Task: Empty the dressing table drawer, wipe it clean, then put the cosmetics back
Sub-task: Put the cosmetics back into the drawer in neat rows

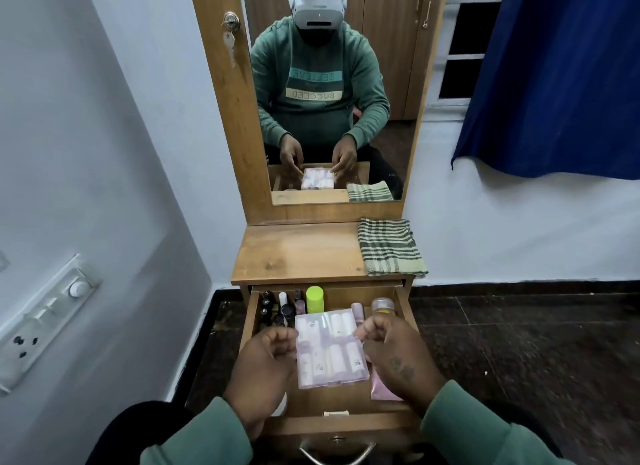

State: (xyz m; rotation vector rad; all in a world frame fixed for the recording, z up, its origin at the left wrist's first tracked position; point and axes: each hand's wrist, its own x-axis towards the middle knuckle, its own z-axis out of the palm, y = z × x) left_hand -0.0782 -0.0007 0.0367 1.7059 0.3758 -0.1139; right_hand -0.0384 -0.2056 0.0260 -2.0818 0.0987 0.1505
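1. Head view: both hands are on the clear packet of small bottles (330, 348), which is held just over the open drawer (250, 322). My left hand (266, 357) pinches its left edge and my right hand (391, 357) pinches its right edge, fingers curled.
2. The drawer is full and the checked cloth (391, 248) lies folded, so I judge this to be the emptying stage. I would lift the packet straight up and level, then set it on the bare bench (298, 253) left of the cloth.
3. Standing at the back of the drawer are a green-capped bottle (314, 298), dark little bottles (273, 309) and a jar (382, 305). A pink pouch (381, 388) lies partly under my right hand.
4. Those upright bottles are just behind the packet, so sweeping it forward could topple them.
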